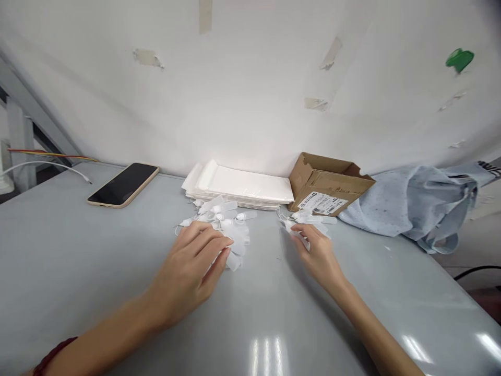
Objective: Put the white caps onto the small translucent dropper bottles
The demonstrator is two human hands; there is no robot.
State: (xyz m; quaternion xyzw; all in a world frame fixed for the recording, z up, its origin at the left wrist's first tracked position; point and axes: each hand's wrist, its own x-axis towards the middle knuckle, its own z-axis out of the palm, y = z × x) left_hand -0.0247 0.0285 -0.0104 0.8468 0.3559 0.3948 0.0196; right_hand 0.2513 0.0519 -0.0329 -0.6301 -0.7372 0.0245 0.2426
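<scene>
My left hand (195, 261) is curled at the near left side of a pile of small frosted plastic tubes (238, 235) with white caps and thin loops. Its thumb and index fingertip come close together against the pile, and what lies between them is hidden. To the right, my right hand (315, 250) pinches a similar white-capped plastic tube (288, 224) near its cap. A smaller group of these tubes (323, 220) lies just beyond the right fingers, in front of the cardboard box.
White padded envelopes (246, 183) are stacked against the wall. Beside them stands an open cardboard box (332, 183) with a label. A phone (124, 184) and a white cable (50, 163) lie at the left. Light blue cloth (399, 203) is bunched at the right edge of the grey table (250, 313).
</scene>
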